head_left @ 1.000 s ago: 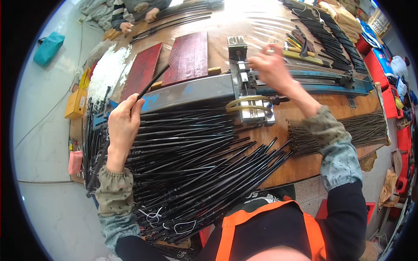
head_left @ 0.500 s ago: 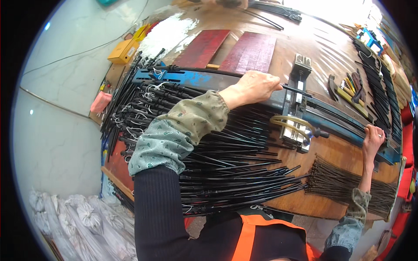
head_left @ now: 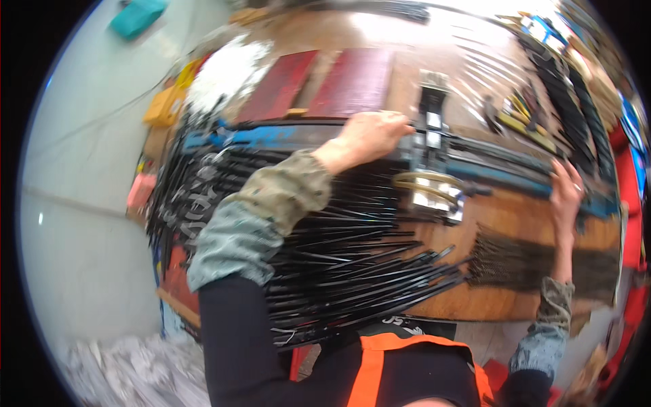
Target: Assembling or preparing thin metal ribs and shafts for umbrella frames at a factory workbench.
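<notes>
My left hand (head_left: 373, 136) is closed round a long thin black rod (head_left: 291, 123) that lies along the blue metal rail (head_left: 278, 140). Its fingertips reach the left side of a metal clamping fixture (head_left: 432, 139) mounted across the rail. Looped beside a dark handle, a yellowish tube (head_left: 424, 182) sits on the fixture's near part. Over at the rail's right end, my right hand (head_left: 564, 190) has its fingers curled near the dark rods (head_left: 502, 152) running from the fixture. Blur hides what its fingertips hold.
A heap of black rods (head_left: 346, 271) covers the near left of the table. Thin brownish rods (head_left: 522, 264) lie near right. Beyond the rail are two dark red boards (head_left: 352, 81), hand tools (head_left: 525, 125) and black bundles (head_left: 559, 102). A yellow box (head_left: 164, 107) stands far left.
The whole view has shifted, so the table and fixture appear further left and are blurred. My left hand keeps its place beside the fixture; my right hand stays by the rail's right end.
</notes>
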Action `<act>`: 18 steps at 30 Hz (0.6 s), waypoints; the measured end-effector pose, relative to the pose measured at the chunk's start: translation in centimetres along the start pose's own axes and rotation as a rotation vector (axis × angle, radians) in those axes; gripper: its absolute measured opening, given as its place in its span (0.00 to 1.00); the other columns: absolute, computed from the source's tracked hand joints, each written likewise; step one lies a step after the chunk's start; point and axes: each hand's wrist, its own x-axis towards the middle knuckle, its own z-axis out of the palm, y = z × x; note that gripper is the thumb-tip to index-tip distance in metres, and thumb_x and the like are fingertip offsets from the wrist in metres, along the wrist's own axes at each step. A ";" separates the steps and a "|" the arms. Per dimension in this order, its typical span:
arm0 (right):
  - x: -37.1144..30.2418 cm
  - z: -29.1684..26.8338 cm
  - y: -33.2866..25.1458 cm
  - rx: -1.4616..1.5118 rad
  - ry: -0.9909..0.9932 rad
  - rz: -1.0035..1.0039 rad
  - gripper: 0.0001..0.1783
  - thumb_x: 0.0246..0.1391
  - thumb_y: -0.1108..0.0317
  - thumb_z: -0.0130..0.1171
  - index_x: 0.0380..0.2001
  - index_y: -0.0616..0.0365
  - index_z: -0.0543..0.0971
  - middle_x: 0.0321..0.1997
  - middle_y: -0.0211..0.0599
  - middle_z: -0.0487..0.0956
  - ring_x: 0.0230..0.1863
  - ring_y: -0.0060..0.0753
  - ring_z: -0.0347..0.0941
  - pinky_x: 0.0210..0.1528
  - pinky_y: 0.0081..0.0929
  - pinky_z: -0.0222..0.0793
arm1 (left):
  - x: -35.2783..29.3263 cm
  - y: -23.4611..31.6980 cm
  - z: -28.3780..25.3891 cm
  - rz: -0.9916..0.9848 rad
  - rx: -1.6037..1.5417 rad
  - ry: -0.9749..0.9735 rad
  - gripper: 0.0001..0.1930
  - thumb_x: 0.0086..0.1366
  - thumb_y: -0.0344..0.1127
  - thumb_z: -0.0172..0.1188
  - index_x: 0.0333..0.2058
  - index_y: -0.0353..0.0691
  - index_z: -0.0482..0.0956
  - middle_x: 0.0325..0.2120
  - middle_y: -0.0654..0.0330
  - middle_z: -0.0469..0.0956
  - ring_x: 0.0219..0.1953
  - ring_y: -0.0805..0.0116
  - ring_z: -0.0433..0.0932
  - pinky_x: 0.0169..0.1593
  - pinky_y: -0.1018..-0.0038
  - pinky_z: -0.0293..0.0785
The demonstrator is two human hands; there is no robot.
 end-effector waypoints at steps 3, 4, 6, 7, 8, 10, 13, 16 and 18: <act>0.1 -0.8 -7.5 0.001 -0.001 -0.113 0.18 0.52 0.73 0.63 0.49 0.56 0.81 0.50 0.33 0.82 0.56 0.38 0.74 0.56 0.35 0.60 | -0.2 0.5 0.3 -0.083 0.071 0.007 0.12 0.69 0.44 0.54 0.30 0.42 0.75 0.25 0.52 0.80 0.28 0.50 0.82 0.28 0.57 0.77; -0.8 -0.6 -8.6 0.040 -0.022 -0.123 0.18 0.52 0.72 0.64 0.48 0.55 0.81 0.47 0.31 0.83 0.55 0.37 0.74 0.54 0.34 0.60 | -0.2 0.7 0.4 -0.096 0.090 0.036 0.12 0.69 0.44 0.54 0.31 0.43 0.74 0.24 0.52 0.80 0.27 0.49 0.82 0.27 0.57 0.77; -1.5 -0.7 -10.5 0.118 -0.059 -0.100 0.17 0.53 0.69 0.64 0.48 0.55 0.81 0.41 0.30 0.83 0.49 0.35 0.75 0.48 0.32 0.59 | -0.2 0.6 0.4 -0.114 0.121 0.026 0.12 0.69 0.44 0.54 0.30 0.43 0.74 0.23 0.52 0.79 0.27 0.49 0.82 0.28 0.56 0.76; -1.6 -1.1 -11.1 0.100 -0.063 -0.076 0.17 0.53 0.69 0.64 0.48 0.55 0.81 0.41 0.30 0.83 0.49 0.35 0.75 0.48 0.32 0.59 | 0.1 0.9 0.2 -0.113 0.133 0.009 0.12 0.69 0.44 0.53 0.31 0.43 0.73 0.23 0.51 0.79 0.27 0.47 0.81 0.28 0.55 0.75; -1.6 -1.4 -11.7 0.157 -0.086 -0.053 0.17 0.53 0.68 0.64 0.48 0.55 0.81 0.39 0.30 0.83 0.47 0.35 0.75 0.47 0.33 0.58 | 0.3 1.1 0.3 -0.090 0.121 0.002 0.12 0.69 0.44 0.53 0.31 0.43 0.73 0.23 0.51 0.79 0.27 0.47 0.81 0.28 0.55 0.75; -1.6 -1.5 -12.9 0.206 -0.108 -0.017 0.17 0.53 0.67 0.64 0.48 0.56 0.81 0.36 0.30 0.83 0.45 0.35 0.75 0.45 0.33 0.58 | 0.5 1.0 0.7 -0.111 0.120 -0.012 0.12 0.70 0.44 0.53 0.32 0.43 0.73 0.23 0.50 0.79 0.27 0.45 0.80 0.29 0.54 0.74; -1.5 -1.4 -14.4 0.289 -0.123 -0.042 0.18 0.53 0.66 0.64 0.48 0.56 0.81 0.34 0.31 0.81 0.44 0.35 0.74 0.45 0.32 0.58 | 0.3 0.9 1.0 -0.121 0.119 -0.037 0.12 0.70 0.44 0.52 0.33 0.43 0.72 0.23 0.49 0.79 0.28 0.44 0.80 0.29 0.53 0.74; -1.2 0.5 -16.0 0.428 -0.182 0.023 0.16 0.52 0.69 0.64 0.46 0.58 0.80 0.31 0.35 0.78 0.42 0.39 0.74 0.43 0.33 0.60 | 0.3 1.4 0.7 -0.167 0.184 -0.090 0.11 0.70 0.43 0.52 0.35 0.43 0.73 0.24 0.50 0.79 0.29 0.46 0.80 0.29 0.55 0.74; -1.4 1.8 -15.8 0.679 -0.151 0.074 0.14 0.52 0.73 0.63 0.44 0.59 0.79 0.30 0.40 0.77 0.40 0.43 0.74 0.42 0.35 0.65 | -0.1 1.1 0.8 -0.115 0.171 -0.016 0.09 0.70 0.42 0.53 0.37 0.44 0.74 0.23 0.50 0.79 0.28 0.47 0.80 0.28 0.55 0.73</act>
